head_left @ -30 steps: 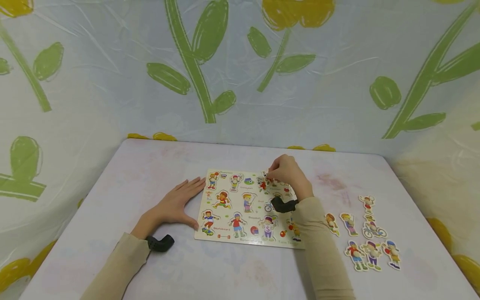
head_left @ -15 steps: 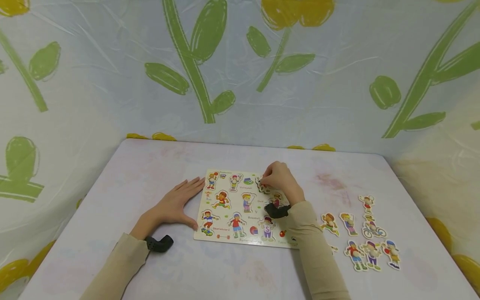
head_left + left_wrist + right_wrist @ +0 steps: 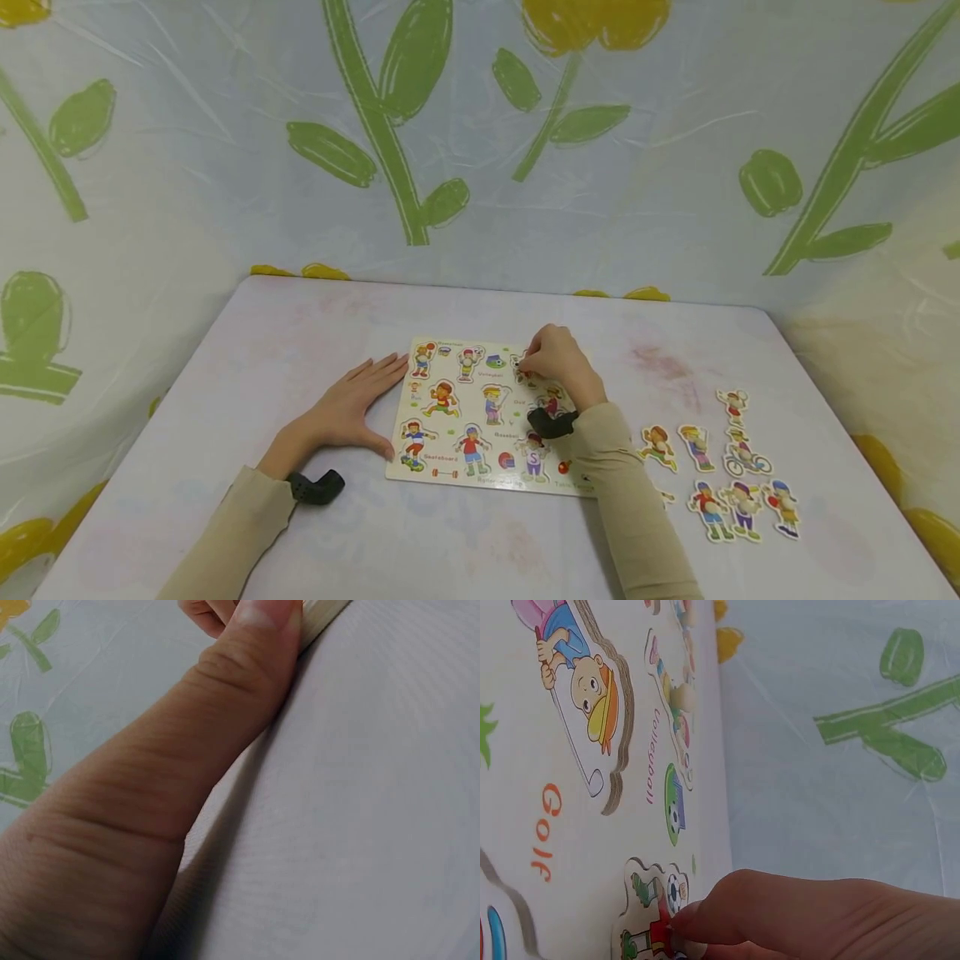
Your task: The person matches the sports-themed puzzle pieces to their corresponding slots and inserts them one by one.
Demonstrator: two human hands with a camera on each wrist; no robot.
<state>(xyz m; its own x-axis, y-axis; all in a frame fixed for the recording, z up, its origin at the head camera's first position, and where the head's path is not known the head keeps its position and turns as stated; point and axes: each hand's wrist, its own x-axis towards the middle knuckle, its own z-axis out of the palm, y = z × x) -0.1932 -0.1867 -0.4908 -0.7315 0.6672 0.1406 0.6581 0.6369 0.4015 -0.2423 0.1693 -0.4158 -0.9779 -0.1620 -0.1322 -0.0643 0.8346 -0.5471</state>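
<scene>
A pale puzzle board (image 3: 471,414) printed with children playing sports lies on the table. My left hand (image 3: 341,410) rests flat beside it, fingers spread, with fingertips and thumb at its left edge; the left wrist view shows the thumb (image 3: 240,667) against that edge. Near the board's upper right, my right hand (image 3: 561,360) pinches a football-player puzzle piece (image 3: 660,930) between thumb and fingers. The piece, with its red shirt, green socks and ball, lies at the board's surface. Whether it sits fully in a recess I cannot tell. The fingers hide part of it.
Several loose pieces lie right of the board, among them a runner (image 3: 658,447), a golfer (image 3: 697,447), a cyclist (image 3: 746,456) and a tennis player (image 3: 732,407). My right sleeve partly covers another. A volleyball piece (image 3: 681,699) with a knob sits in the board.
My right hand has moved left and slightly nearer with the football-player piece, down onto the board, then stayed nearly still. The left hand has kept its place at the edge.
</scene>
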